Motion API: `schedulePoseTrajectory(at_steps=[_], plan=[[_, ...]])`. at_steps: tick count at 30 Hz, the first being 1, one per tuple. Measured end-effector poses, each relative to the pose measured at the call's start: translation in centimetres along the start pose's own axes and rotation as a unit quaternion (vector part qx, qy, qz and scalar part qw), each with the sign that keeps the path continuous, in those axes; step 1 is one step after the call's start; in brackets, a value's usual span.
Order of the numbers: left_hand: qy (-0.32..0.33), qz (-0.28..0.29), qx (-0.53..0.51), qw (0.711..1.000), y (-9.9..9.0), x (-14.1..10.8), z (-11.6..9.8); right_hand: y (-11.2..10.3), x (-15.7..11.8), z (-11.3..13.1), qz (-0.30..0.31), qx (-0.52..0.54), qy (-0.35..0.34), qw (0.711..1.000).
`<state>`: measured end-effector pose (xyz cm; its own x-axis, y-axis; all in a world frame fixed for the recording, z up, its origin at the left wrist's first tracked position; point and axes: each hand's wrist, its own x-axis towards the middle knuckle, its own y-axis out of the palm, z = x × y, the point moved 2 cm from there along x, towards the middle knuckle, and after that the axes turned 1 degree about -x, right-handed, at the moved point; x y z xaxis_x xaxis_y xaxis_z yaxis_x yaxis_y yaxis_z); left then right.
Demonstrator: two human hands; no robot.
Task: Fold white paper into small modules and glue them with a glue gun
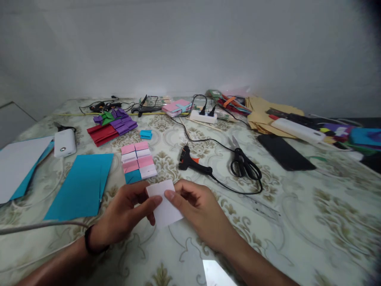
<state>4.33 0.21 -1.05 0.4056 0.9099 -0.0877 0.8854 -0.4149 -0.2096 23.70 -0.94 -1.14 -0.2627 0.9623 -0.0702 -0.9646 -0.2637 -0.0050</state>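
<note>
A small white sheet of paper (166,210) is held up between my two hands, just above the table. My left hand (131,208) pinches its left side, thumb on the face. From the right, my right hand (196,206) grips the upper edge with its thumb pressed on the paper. Fingers behind the sheet are partly hidden. Just beyond lie stacks of folded pink, white and blue paper pieces (138,162) in two columns. A single blue folded piece (145,134) rests farther back. Another white piece of paper (217,273) shows at the bottom edge, near my right forearm.
A black glue gun (193,163) and black-handled scissors (245,165) lie ahead to the right, a cord around them. A dark phone (284,152) is farther right. Blue sheets (81,186) and a white power bank (65,143) are left. A power strip (204,116) stands behind.
</note>
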Motion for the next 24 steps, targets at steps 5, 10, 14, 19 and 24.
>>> schedulePoseTrajectory(at_steps=[5, 10, 14, 19, 24], plan=[[0.021, -0.048, 0.046, 0.998, 0.0, -0.1, 0.4, -0.1, 0.0, 0.2, -0.026, -0.037, -0.014, 0.999], [0.019, -0.053, 0.038, 0.998, 0.3, -0.6, 0.5, -0.1, 0.0, 0.3, -0.028, -0.069, -0.029, 0.997], [-0.001, -0.041, 0.012, 0.999, 0.5, -0.5, 0.4, -0.1, 0.0, 0.2, -0.017, -0.053, -0.035, 0.998], [-0.027, -0.072, -0.088, 0.993, 0.1, 0.1, 1.1, -0.7, -0.1, 0.5, 0.024, 0.030, -0.082, 0.996], [-0.064, -0.110, -0.167, 0.978, -0.2, -0.1, 1.6, -1.1, 0.1, 0.6, 0.052, -0.007, -0.110, 0.992]])
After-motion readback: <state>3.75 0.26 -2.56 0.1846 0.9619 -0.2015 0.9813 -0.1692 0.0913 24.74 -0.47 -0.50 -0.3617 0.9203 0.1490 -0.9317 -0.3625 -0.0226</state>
